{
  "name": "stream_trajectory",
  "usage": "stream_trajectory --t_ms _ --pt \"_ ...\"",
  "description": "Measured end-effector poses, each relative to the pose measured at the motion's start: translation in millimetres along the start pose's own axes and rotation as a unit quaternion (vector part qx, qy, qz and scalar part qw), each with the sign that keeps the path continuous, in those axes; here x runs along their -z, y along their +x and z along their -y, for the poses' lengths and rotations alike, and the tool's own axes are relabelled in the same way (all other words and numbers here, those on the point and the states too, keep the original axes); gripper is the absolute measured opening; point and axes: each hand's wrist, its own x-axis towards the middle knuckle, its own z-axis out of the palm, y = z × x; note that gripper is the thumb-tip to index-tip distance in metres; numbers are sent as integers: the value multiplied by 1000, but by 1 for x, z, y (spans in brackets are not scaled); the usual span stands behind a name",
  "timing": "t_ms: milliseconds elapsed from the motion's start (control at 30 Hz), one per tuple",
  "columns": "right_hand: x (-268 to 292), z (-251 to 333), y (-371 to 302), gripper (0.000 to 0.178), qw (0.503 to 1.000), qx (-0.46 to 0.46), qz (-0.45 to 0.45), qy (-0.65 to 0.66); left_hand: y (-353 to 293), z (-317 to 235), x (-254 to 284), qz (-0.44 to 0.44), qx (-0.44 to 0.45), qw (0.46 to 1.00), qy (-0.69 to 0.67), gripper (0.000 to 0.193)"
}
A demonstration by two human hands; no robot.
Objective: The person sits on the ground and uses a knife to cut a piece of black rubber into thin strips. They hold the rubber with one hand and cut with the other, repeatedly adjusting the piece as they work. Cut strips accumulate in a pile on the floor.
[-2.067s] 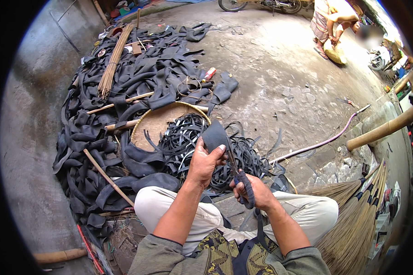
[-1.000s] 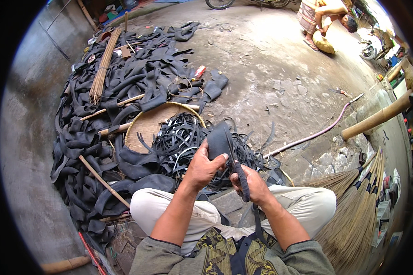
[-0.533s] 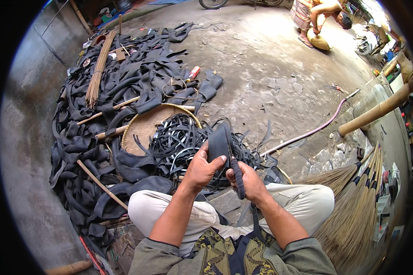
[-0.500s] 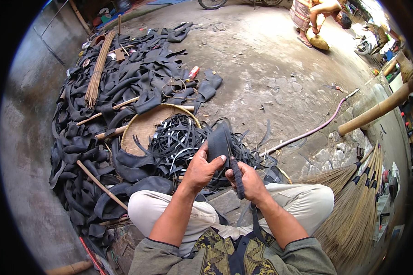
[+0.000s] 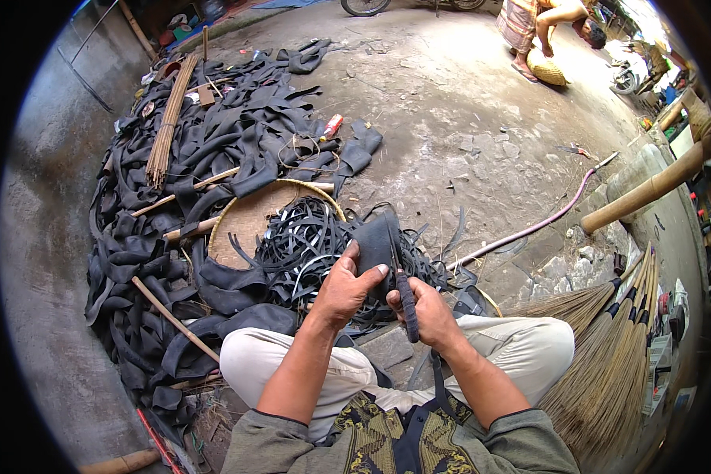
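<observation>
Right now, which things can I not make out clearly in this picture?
All in the head view:
- Left hand: some fingers hidden behind the black rubbery piece.
- Right hand: fingers partly hidden by the wrapped handle.
- Woven tray: right side covered by black strips.
- Wheel at the top: cut off by the picture's edge.

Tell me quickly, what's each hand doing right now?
Left hand: closed, holding a broad black rubber sheet.
Right hand: closed, holding a long, dark, wrapped tool handle.
</observation>
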Motion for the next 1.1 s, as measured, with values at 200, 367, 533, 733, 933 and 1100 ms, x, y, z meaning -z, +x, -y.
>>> stream_trajectory --t_ms 200,367,533,733,933,1100 --pt "-7 -6 -7 29 996 22 40 82 10 -7 15 -37 61 987 -145 50" --pt "-10 -3 -3 43 997 73 -31 -6 4 -6 8 6 2 999 -51 58" --pt "2 5 -6 45 998 26 -12 -52 3 -5 8 7 18 999 -38 53" --pt "-5 2 -9 43 1000 9 25 11 9 -8 13 -38 -1 994 -100 46" --pt "-5 -3 1 44 999 32 -27 -21 0 -4 7 13 6 1000 -9 44" --pt "0 3 -10 45 999 2 20 -35 5 -7 12 -16 57 992 -115 44"
